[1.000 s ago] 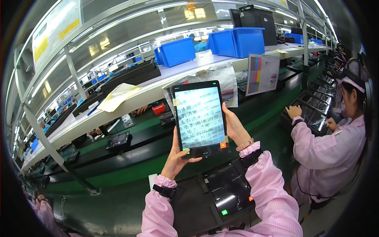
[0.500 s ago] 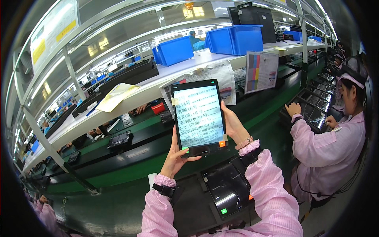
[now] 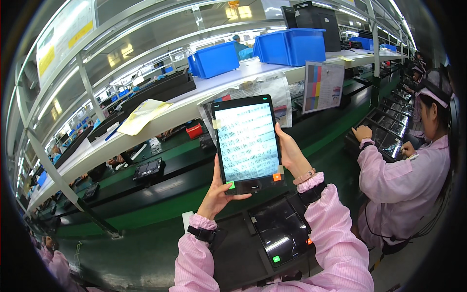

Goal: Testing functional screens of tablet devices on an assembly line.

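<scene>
Between my two hands I hold up a black tablet (image 3: pixel 247 146), its screen lit white with rows of dark text. Coloured stickers and small tape pieces mark its edges. My left hand (image 3: pixel 217 192) grips the lower left corner, fingers reaching across the bottom edge. Along the right edge my right hand (image 3: pixel 290 151) is closed, thumb at the front; its other fingers are mostly hidden behind. Below, between my pink sleeves, a second tablet-like device (image 3: pixel 277 226) with a dark glossy face and green and orange stickers lies on a black tray (image 3: pixel 233 258).
A green-edged conveyor (image 3: pixel 170 204) carrying a dark device (image 3: pixel 149 169) runs past in front. Above it, a white shelf (image 3: pixel 170 117) bears blue bins (image 3: pixel 292 47) and a yellowish sheet (image 3: pixel 143 117). A printed colour card (image 3: pixel 323 87) hangs there. Close on my right sits a co-worker (image 3: pixel 408 165) in pink.
The tablet has shifted very slightly right in the picture, both hands moving with it. The device below stays put.
</scene>
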A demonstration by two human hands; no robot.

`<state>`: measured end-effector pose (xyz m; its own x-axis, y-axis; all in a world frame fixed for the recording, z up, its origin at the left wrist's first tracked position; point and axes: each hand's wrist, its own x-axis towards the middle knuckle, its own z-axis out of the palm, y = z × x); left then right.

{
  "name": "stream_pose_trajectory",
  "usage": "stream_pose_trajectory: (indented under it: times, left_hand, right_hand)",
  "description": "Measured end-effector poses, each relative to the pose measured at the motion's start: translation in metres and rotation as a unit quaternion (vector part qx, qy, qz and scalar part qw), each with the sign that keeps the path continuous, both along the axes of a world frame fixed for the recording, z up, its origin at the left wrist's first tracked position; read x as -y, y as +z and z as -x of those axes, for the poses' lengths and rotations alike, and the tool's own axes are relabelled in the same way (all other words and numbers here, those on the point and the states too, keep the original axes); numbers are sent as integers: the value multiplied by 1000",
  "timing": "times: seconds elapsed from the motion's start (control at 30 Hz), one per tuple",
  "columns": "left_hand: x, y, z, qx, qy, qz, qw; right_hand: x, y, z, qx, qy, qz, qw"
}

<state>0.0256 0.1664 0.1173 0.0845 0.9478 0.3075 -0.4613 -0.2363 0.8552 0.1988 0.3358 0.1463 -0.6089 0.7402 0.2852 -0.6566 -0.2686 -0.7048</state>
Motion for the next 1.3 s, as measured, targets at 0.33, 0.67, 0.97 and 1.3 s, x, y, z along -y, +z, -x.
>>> stream_pose_trajectory:
  times: [0.33, 0.67, 0.97, 1.3]
  left_hand:
    - [7, -15, -14, -106, 252, 16, 962]
    - [37, -20, -26, -138, 264, 3, 954]
    - [108, -52, -46, -406, 255, 67, 875]
    - [127, -64, -46, -379, 273, 98, 879]
  right_hand:
    - [72, -41, -28, 49, -33, 3, 998]
    - [102, -50, -43, 36, -35, 9, 999]
    - [121, -29, -55, 27, -50, 5, 998]
    - [130, -12, -49, 28, -63, -21, 997]
